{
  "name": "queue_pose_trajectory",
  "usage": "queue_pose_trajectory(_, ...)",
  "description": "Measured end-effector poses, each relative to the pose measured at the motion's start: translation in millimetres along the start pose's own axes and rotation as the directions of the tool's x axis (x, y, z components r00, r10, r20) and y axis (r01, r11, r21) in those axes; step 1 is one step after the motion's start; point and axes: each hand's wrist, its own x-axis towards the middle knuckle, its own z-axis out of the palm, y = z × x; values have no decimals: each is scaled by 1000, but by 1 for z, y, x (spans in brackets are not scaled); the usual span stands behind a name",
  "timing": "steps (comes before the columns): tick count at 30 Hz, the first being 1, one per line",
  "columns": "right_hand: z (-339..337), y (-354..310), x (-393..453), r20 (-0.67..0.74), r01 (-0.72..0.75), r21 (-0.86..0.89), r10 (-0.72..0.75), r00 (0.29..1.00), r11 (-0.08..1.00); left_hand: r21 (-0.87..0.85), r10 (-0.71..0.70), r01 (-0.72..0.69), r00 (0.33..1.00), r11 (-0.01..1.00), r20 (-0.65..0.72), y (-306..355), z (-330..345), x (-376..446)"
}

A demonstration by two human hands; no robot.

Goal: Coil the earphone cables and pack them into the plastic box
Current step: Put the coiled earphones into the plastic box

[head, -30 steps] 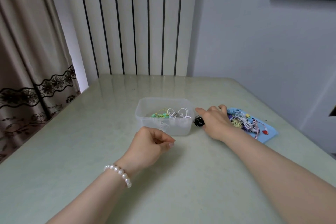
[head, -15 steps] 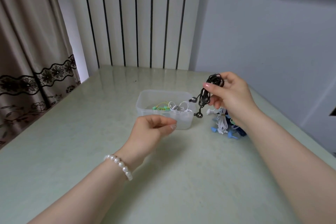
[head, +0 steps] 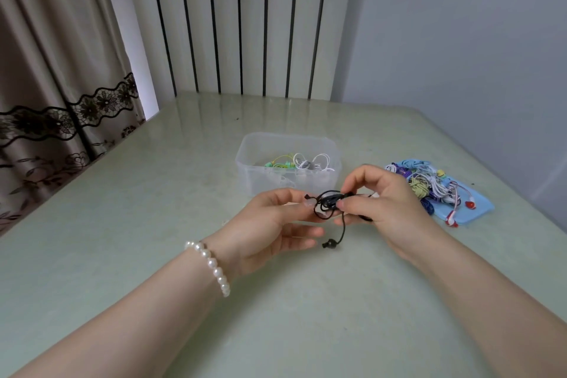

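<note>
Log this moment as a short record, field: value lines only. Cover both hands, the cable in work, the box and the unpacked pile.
left hand: pinches one side of the black earphone cable
right hand: pinches the other side
black earphone cable: tangled, held above the table, one earbud dangling
plastic box: open, holds green and white earphones
unpacked pile: mixed coloured earphones on a blue sheet, right of the box
table: pale green, glossy
</note>
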Motion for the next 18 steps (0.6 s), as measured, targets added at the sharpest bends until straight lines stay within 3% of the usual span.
queue_pose_trajectory(5,1,2,-5,59,-5,-135,13,998,991,233,161,-132,981,963,-109,-7,-1,4)
queue_pose_trajectory(11,0,9,-4,116,52,-265,-21,993,963,286,227,-190,968,939,-103,-11,-3,6)
queue_pose_trajectory(16,4,19,-5,216,104,-349,-28,976,931,444,317,-254,945,859,-73,-14,-2,6)
queue_pose_trajectory(18,8,20,-5,232,85,-358,0,973,930,561,388,-293,920,775,-56,-17,-4,8)
